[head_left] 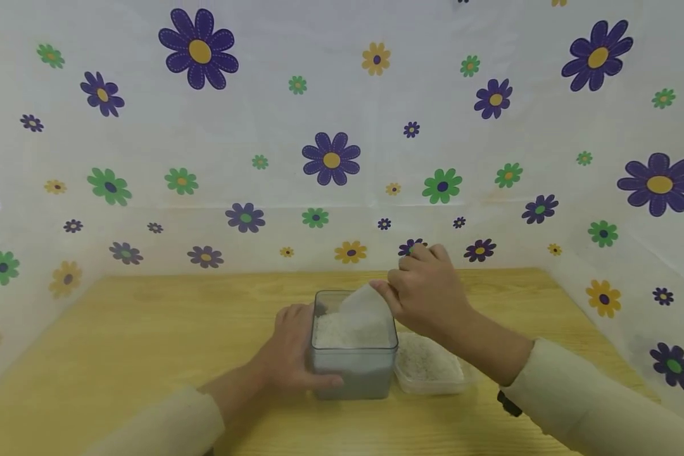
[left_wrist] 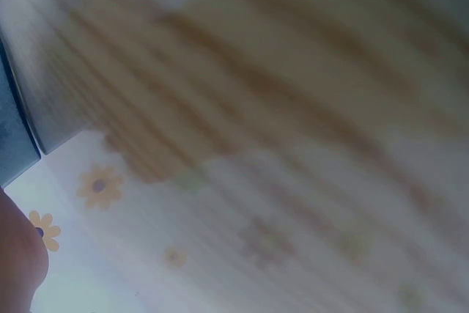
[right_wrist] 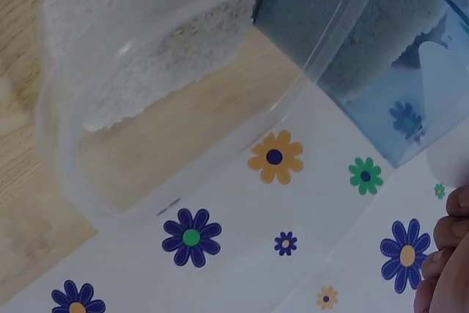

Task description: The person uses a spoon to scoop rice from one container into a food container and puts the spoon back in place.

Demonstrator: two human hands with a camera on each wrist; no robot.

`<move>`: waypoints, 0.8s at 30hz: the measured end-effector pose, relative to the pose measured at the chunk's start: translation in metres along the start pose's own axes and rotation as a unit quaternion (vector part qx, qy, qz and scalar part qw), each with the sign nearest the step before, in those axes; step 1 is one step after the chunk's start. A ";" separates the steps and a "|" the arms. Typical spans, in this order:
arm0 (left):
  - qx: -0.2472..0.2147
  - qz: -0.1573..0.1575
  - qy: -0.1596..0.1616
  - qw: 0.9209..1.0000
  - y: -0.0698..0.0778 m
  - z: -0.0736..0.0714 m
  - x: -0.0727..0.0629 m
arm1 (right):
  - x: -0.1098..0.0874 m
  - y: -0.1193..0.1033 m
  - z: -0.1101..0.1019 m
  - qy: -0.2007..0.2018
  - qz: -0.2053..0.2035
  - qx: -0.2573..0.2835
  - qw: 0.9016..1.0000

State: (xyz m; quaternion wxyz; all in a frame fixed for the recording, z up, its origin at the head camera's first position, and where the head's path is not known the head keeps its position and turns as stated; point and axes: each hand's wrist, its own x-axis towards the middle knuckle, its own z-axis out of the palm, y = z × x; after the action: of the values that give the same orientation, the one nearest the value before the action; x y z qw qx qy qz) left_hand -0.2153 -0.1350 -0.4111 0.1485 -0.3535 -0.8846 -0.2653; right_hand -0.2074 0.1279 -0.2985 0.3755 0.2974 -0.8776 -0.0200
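Observation:
On the table stands a square, see-through blue-grey container (head_left: pixel 353 375) with white rice (head_left: pixel 327 330) in it. My left hand (head_left: pixel 289 351) grips its left side, thumb along the front wall and fingers toward the back. My right hand (head_left: pixel 433 292) pinches a translucent white scoop (head_left: pixel 366 306) at the container's right rim, with the scoop's wide part dipping inside over the rice. The right wrist view shows the scoop (right_wrist: pixel 445 86) at the edge and curled fingers (right_wrist: pixel 453 236). In the left wrist view, only a bit of the hand and a container corner (left_wrist: pixel 15 130) show.
Close to the container's right side sits a low clear plastic tub (head_left: pixel 433 385) holding more rice (head_left: pixel 424 356), partly behind my right forearm. The wooden table (head_left: pixel 194 316) ends at a flower-printed white cloth (head_left: pixel 342 95) on the back and sides.

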 end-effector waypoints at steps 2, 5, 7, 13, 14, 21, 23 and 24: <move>-0.001 -0.002 -0.002 1.000 0.000 0.000 0.000 | 0.002 -0.009 0.004 -0.016 -0.007 -0.001 1.000; -0.002 -0.005 -0.003 1.000 0.002 -0.001 0.000 | 0.005 -0.019 0.010 -0.027 -0.013 0.003 1.000; -0.002 -0.010 -0.007 1.000 0.002 -0.002 0.000 | 0.007 -0.024 0.013 -0.029 -0.019 0.004 0.999; -0.004 -0.013 -0.015 1.000 0.005 -0.003 0.003 | 0.011 -0.025 0.017 -0.016 -0.052 0.009 0.998; -0.004 -0.012 -0.012 1.000 0.005 -0.003 0.004 | 0.011 -0.025 0.018 -0.016 -0.062 0.012 0.998; 0.001 -0.013 -0.009 1.000 0.002 -0.002 0.001 | 0.012 -0.026 0.019 -0.062 -0.112 0.044 0.991; -0.004 -0.014 -0.010 1.000 0.002 -0.001 0.000 | 0.013 -0.026 0.019 -0.095 -0.104 0.059 0.988; -0.006 -0.015 -0.010 1.000 0.003 -0.001 0.000 | 0.013 -0.026 0.019 -0.112 -0.098 0.066 0.987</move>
State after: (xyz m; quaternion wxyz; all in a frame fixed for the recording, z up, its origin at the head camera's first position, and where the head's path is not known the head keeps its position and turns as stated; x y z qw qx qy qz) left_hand -0.2133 -0.1340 -0.4097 0.1337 -0.3433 -0.8899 -0.2691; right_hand -0.2142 0.0958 -0.3107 0.2504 0.4016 -0.8803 -0.0320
